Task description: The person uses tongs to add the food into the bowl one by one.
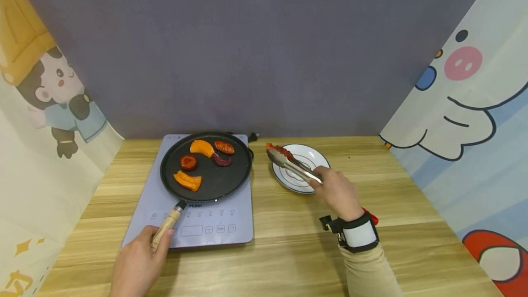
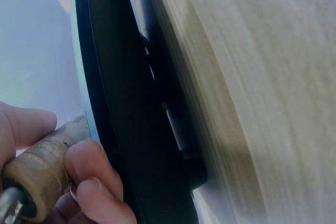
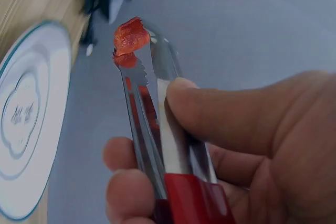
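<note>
My left hand [image 1: 138,260] grips the wooden handle [image 1: 168,226] of a flat black frying pan [image 1: 224,182]; in the left wrist view fingers and thumb wrap that handle. My right hand [image 1: 339,192] holds metal tongs [image 1: 294,167], whose red grips [image 3: 195,198] show in the right wrist view. Between the tongs' tips is a reddish piece of food [image 3: 131,36], over the left part of a white plate [image 1: 316,155]. In the pan lie two orange pieces [image 1: 187,180], a round red-brown piece [image 1: 188,162], a scored sausage-like piece [image 1: 224,147] and a purple tentacle [image 1: 222,160].
The pan sits on a grey induction cooktop [image 1: 243,219] with a control panel along its front. Behind it, a black plug [image 1: 253,137] lies on the wooden table [image 1: 288,246]. A grey panel [image 1: 255,58] stands at the back, with cartoon-printed sheets at both sides.
</note>
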Available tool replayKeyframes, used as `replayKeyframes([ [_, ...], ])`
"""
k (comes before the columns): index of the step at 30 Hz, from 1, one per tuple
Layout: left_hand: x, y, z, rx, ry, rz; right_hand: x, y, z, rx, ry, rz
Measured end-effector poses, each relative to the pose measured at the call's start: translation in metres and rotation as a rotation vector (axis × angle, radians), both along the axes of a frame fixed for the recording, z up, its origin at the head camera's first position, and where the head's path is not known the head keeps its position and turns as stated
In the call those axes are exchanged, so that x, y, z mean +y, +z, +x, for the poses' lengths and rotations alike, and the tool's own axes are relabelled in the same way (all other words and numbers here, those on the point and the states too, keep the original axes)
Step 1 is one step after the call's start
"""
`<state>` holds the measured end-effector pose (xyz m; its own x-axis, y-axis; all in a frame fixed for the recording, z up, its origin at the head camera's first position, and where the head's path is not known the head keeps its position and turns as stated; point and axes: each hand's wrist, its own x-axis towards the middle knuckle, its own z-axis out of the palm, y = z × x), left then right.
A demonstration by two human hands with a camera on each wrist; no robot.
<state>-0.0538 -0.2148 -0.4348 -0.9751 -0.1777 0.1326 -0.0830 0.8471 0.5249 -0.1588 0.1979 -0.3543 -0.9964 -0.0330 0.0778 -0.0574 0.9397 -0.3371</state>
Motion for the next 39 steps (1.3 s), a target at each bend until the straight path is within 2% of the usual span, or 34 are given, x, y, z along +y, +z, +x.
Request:
replayKeyframes([
  [5, 0.001, 0.0, 0.001, 0.034, 0.002, -0.007, -0.009, 0.003, 0.005, 0.044, 0.06, -0.017],
  [9, 0.002, 0.0, 0.002, 0.067, 0.007, -0.013, -0.015, 0.004, 0.009, 0.07, 0.073, -0.027],
  [18, 0.002, 0.0, 0.002, 0.057, 0.011, -0.013, -0.026, 0.005, 0.013, 0.115, 0.127, -0.05],
  [26, 0.002, 0.0, 0.002, 0.053, 0.01, -0.01, -0.038, 0.007, 0.018, 0.074, 0.207, -0.086],
  [33, 0.0, 0.0, 0.001, 0.011, 0.003, -0.003, -0.046, 0.008, 0.02, 0.069, 0.225, -0.106],
  [39, 0.001, 0.0, 0.001, 0.032, 0.009, -0.005, -0.05, 0.004, 0.019, 0.155, 0.257, -0.06],
])
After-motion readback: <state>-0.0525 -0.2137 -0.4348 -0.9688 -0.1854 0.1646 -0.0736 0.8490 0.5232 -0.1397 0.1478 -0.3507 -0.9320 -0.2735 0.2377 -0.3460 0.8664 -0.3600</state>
